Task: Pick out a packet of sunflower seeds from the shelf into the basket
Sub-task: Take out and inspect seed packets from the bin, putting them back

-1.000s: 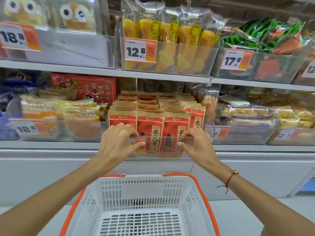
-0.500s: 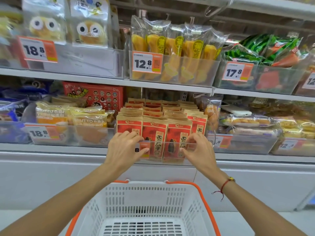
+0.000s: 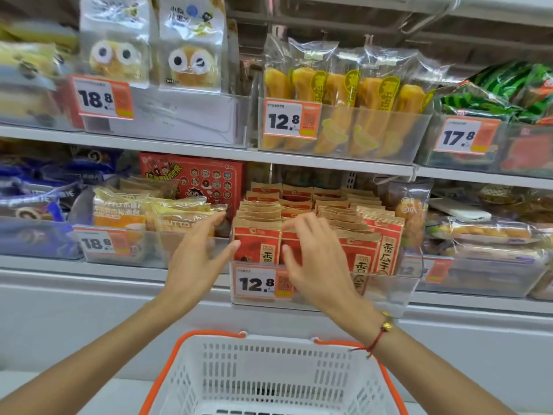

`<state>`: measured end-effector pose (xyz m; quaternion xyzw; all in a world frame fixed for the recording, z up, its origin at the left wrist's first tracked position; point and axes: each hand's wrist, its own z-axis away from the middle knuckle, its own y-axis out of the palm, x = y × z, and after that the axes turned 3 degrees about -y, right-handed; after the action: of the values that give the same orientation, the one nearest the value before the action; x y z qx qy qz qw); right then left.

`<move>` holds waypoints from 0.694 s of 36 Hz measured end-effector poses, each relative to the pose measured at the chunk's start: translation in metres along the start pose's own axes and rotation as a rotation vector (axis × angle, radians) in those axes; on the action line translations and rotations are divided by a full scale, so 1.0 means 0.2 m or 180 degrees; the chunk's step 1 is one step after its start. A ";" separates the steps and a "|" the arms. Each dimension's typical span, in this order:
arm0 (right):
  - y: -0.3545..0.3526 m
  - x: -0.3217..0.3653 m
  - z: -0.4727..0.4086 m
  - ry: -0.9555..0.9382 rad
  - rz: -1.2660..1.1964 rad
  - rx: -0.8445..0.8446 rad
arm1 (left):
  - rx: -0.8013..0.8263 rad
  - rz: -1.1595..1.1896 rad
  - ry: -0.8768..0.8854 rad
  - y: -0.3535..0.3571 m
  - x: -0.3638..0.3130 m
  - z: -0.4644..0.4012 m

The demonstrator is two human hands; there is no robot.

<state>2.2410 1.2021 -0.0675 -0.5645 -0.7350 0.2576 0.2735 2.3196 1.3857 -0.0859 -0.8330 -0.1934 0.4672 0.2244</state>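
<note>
Far left on the lower shelf [image 3: 89,265], blue packs [image 3: 36,205] sit blurred, then a clear bin of yellow bread bags [image 3: 143,211] with an 18.8 tag [image 3: 100,242] on its front. Above, on the upper shelf [image 3: 149,142], owl-faced buns [image 3: 116,61] stand behind another 18.8 tag [image 3: 101,97].

Now the left hand [image 3: 194,262]: fingers straight and spread, gripping nothing, stretched out in front of the bread bin, its thumb tip at the left edge of the front seed packet [image 3: 257,244]. Whether it touches, I can't tell. Behind it, a red box [image 3: 194,178] with cartoon faces stands at the back of the shelf.

Centre shelf, the seed packets [image 3: 329,217]: red and kraft-brown, standing upright in rows inside a clear bin [image 3: 389,292] at the shelf's front edge, a 12.8 tag [image 3: 258,283] on the bin's front. The right hand [image 3: 311,256] is over them, fingers loosely curled at the packet tops, thumb low against the front row. No packet is lifted clear; it holds nothing that I can make out. A red cord bracelet [image 3: 380,336] rides the right wrist.

Above, banana-shaped cakes [image 3: 344,94] stand in a bin; further right, watermelon-striped packs [image 3: 493,91] with a 17.8 tag [image 3: 462,136]. Lower right, wrapped pastries [image 3: 490,232].

Below, the white basket [image 3: 269,369] with an orange rim waits between the forearms.
</note>
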 end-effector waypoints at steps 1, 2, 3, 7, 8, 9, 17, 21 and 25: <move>0.04 0.00 0.00 0.0034 0.0004 0.0081 | 0.0171 0.0184 -0.0118 0.01 0.02 0.00; 0.07 -0.01 -0.01 0.0089 -0.0026 0.0148 | 0.0301 0.0354 -0.0210 0.02 0.03 0.01; 0.10 -0.01 -0.01 0.0135 -0.0094 0.0184 | 0.0367 0.0498 -0.0279 0.02 0.04 0.02; 0.14 -0.05 -0.01 0.0457 -0.0481 0.0083 | 0.0179 0.0747 -0.0534 0.07 0.07 0.03; 0.14 -0.05 -0.01 0.0524 -0.0516 0.0046 | 0.0125 0.0731 -0.0573 0.08 0.06 0.03; 0.15 -0.05 -0.01 0.0548 -0.0492 0.0035 | 0.0073 0.0693 -0.0599 0.09 0.05 0.03; 0.17 -0.03 -0.08 0.0591 -0.0414 0.0248 | 0.0103 0.0037 -0.0587 0.08 0.02 0.02; 0.17 -0.03 -0.10 0.0696 -0.0830 0.0228 | 0.0098 0.0141 -0.0564 0.07 0.00 0.01; 0.14 -0.01 -0.10 0.0858 -0.1651 0.0094 | -0.0059 0.0222 -0.0286 0.07 -0.02 0.03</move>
<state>2.2757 1.2072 -0.0724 -0.3827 -0.8080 0.1125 0.4336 2.3140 1.3730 -0.0931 -0.8195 -0.1784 0.5099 0.1914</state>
